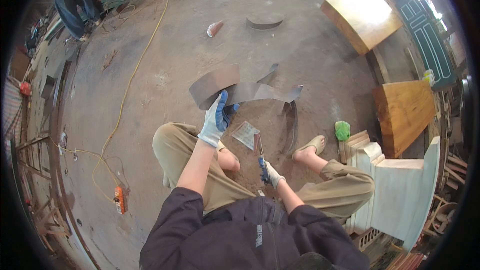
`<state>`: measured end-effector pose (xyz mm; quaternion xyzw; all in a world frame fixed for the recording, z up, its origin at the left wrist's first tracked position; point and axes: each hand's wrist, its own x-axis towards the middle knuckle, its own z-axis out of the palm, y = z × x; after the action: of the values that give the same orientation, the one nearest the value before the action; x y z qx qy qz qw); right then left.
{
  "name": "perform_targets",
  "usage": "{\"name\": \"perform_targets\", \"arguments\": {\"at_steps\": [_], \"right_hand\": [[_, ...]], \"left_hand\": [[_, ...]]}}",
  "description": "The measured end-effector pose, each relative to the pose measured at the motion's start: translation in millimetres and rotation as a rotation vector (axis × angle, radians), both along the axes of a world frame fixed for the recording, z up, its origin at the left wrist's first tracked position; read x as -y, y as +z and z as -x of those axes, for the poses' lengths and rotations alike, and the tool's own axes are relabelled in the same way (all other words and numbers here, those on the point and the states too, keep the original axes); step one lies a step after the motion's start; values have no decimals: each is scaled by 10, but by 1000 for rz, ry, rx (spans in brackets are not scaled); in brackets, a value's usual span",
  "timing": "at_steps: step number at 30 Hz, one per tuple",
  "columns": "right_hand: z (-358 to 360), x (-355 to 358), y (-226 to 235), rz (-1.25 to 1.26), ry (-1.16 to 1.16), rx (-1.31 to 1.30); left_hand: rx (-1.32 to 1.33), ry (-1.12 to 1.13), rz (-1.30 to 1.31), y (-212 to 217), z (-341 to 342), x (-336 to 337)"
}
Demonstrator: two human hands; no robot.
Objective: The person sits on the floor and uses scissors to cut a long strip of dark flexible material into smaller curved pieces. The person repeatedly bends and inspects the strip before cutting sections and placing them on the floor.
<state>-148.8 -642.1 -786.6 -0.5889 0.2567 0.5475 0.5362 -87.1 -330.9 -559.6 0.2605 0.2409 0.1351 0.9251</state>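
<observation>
Seated on workshop floor, snipping curved sheet-metal strip.

Left hand [216,118], gloved white/blue, fingers clamped over edge of long bent metal strip [240,90], lifted off floor w/ strip arcing away in front, prob. to keep it steady and off the dirt. Right hand [270,172], also gloved, fingers wrapped tight round handles of snips [259,149], blades pointing up toward small flat offcut [245,134] lying between knees; held low and close to body, likely for leverage. Can't tell if blades open or shut. Second curved dark strip [291,125] on floor just beside right foot. Green rag [342,130] near stacked white wood pieces [395,190]. Yellow cable [131,77] trailing across concrete to orange plug box [119,199]. Another person's legs [75,5] at far top left, well apart.
</observation>
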Motion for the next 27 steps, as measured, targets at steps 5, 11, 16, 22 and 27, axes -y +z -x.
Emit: {"name": "perform_targets", "arguments": {"at_steps": [5, 11, 16, 22, 27], "right_hand": [[-267, -542, 1401, 50, 214, 569], [-328, -778, 2072, -168, 121, 1140], [-406, -878, 2192, -308, -114, 715], [-410, -893, 2384, -282, 206, 859], [-471, -897, 2400, -306, 115, 673]], "left_hand": [[71, 64, 33, 84, -14, -57], [125, 56, 172, 174, -38, -67], [230, 29, 222, 159, 12, -53], [211, 17, 196, 190, 45, -38], [211, -20, 197, 122, 47, -19]]}}
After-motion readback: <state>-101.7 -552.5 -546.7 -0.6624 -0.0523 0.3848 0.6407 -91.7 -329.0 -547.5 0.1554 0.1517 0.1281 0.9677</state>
